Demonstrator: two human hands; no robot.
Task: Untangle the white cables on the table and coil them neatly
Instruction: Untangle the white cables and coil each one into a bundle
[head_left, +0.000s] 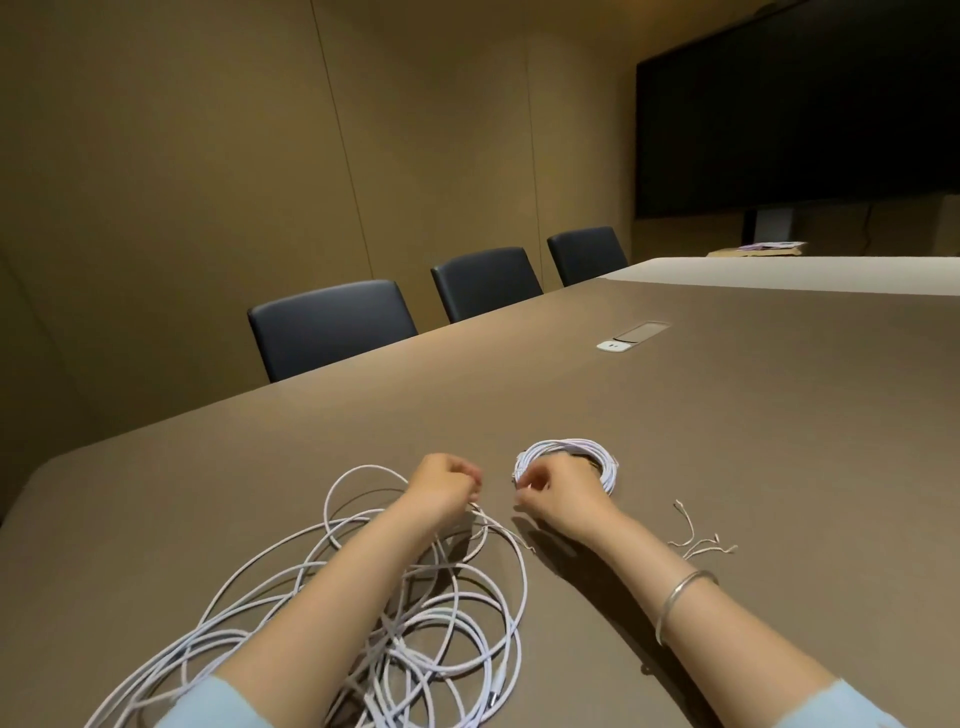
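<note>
One neat round coil of white cable (569, 457) sat done beyond right hand (558, 493); both hands, left hand (447, 480) incl., pinched a strand of the loose white cable tangle (405, 597) on the brown table (727, 441), prob to start next coil

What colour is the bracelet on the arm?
The bracelet is silver, seen in the head view.

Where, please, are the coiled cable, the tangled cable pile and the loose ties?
coiled cable (597, 448): head view, far rim of coil.
tangled cable pile (457, 623): head view, crossing loops.
loose ties (701, 545): head view, middle strands.
</note>
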